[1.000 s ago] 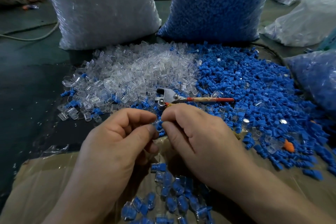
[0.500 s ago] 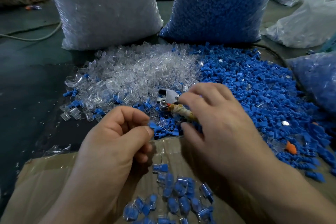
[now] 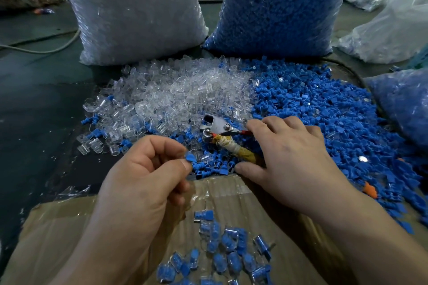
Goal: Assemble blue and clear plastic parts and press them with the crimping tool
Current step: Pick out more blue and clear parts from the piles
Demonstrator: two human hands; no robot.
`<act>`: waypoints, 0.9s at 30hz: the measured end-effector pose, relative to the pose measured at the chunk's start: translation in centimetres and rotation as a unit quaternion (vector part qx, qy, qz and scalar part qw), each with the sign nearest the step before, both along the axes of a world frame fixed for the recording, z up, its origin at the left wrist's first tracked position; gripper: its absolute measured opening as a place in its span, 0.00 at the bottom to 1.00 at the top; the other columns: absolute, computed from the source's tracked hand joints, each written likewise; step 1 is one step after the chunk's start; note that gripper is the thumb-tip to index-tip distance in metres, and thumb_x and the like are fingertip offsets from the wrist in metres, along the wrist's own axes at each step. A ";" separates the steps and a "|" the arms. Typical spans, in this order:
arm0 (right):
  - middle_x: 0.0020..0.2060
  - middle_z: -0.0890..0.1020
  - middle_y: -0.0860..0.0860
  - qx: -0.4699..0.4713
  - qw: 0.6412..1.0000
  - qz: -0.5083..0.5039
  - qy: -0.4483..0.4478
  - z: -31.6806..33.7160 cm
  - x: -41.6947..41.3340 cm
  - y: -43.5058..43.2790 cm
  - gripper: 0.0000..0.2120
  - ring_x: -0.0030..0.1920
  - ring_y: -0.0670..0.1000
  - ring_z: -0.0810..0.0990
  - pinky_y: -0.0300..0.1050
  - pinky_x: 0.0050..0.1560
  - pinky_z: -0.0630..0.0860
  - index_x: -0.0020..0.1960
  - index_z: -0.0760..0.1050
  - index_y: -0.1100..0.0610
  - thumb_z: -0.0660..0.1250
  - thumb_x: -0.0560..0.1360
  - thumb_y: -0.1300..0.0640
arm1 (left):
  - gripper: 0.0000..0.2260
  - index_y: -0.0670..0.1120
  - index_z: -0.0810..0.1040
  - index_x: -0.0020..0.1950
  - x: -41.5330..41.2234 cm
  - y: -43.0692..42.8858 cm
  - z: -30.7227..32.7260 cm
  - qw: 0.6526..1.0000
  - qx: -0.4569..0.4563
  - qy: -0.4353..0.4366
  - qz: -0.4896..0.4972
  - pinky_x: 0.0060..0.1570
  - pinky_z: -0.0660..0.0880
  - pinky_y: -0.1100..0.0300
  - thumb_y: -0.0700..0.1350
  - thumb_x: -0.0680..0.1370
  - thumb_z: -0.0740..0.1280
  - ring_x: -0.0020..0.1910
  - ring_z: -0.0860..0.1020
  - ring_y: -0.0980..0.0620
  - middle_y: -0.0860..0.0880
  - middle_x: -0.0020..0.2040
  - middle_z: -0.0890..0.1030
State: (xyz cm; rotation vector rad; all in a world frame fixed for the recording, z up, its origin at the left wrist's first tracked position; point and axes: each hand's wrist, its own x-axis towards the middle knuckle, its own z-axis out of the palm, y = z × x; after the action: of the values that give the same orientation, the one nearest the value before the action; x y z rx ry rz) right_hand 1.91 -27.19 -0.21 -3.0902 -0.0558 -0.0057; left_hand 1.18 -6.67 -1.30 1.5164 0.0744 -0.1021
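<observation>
I see the crimper (image 3: 215, 122) lying where the clear pile (image 3: 176, 92) meets the blue pile (image 3: 324, 109), metal head pointing away from me, handles running toward my right. Right hand (image 3: 284, 155) is on those handles: fingers over the red one, thumb under the cloth-wrapped one, so both handles sit between thumb and fingers. Handle ends are hidden under the palm.

Left hand (image 3: 143, 183) is just left of and nearer than the crimper head and not touching it. Thumb and forefinger pinch one blue part (image 3: 190, 158), the other fingers curled in. I can't tell if a clear piece is on it, it is too small.

The hands are apart, with loose blue parts in the gap between them.

Nearer than the crimper, below both hands, is a taped cardboard (image 3: 58, 238) sheet with a small heap of assembled pieces (image 3: 227, 245), blue inside clear.

Behind the crimper, past the piles, stand two full bags: clear bag (image 3: 134, 7) to the left, blue bag (image 3: 278, 4) to the right, nearly touching. Far right of the crimper, at the near edge of the blue pile, lies one orange piece (image 3: 370, 190).
</observation>
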 end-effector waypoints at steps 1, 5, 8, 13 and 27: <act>0.60 0.72 0.45 0.000 1.000 -0.001 -0.003 0.1 0.0 0.0 0.33 0.61 0.53 0.67 0.56 0.60 0.63 0.70 0.60 0.43 0.58 0.70 0.28 | 0.17 0.52 0.84 0.38 0.1 0.0 -0.1 1.000 0.006 -0.004 0.001 0.22 0.73 0.65 0.30 0.75 0.69 0.25 0.76 0.52 0.47 0.28 0.79; 0.54 0.74 0.45 0.020 1.000 0.006 -0.022 0.2 0.1 0.2 0.27 0.57 0.52 0.66 0.53 0.55 0.62 0.66 0.65 0.43 0.62 0.71 0.34 | 0.16 0.53 0.84 0.39 0.2 0.1 -0.3 1.000 0.018 -0.012 0.002 0.23 0.74 0.64 0.31 0.75 0.70 0.26 0.76 0.52 0.46 0.29 0.79; 0.52 0.73 0.45 0.056 0.997 0.002 -0.049 0.7 -0.2 0.0 0.25 0.54 0.51 0.67 0.50 0.53 0.63 0.63 0.67 0.44 0.63 0.69 0.38 | 0.15 0.53 0.84 0.40 0.2 0.2 -0.4 1.000 0.016 -0.024 0.003 0.24 0.74 0.64 0.32 0.75 0.70 0.27 0.77 0.53 0.47 0.30 0.80; 0.51 0.71 0.40 0.173 0.980 0.062 -0.078 1.7 -1.5 -0.2 0.25 0.50 0.43 0.69 0.41 0.48 0.70 0.65 0.66 0.45 0.58 0.70 0.40 | 0.13 0.54 0.83 0.42 0.6 0.7 -0.8 0.998 -0.012 -0.049 0.031 0.25 0.74 0.64 0.35 0.76 0.70 0.28 0.78 0.54 0.48 0.33 0.81; 0.55 0.74 0.42 0.171 0.973 0.143 -0.063 2.0 -2.7 -0.1 0.28 0.55 0.45 0.72 0.44 0.54 0.75 0.67 0.71 0.48 0.57 0.69 0.39 | 0.07 0.56 0.82 0.46 0.7 1.1 -1.1 0.990 0.017 -0.136 0.015 0.26 0.75 0.64 0.45 0.70 0.72 0.30 0.79 0.57 0.50 0.36 0.82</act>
State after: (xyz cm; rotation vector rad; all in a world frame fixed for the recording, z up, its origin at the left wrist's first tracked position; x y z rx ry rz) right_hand -0.75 -27.31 1.83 -2.7052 -0.4539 -0.1811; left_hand 1.86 -5.57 -2.40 1.5488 -0.1188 0.1312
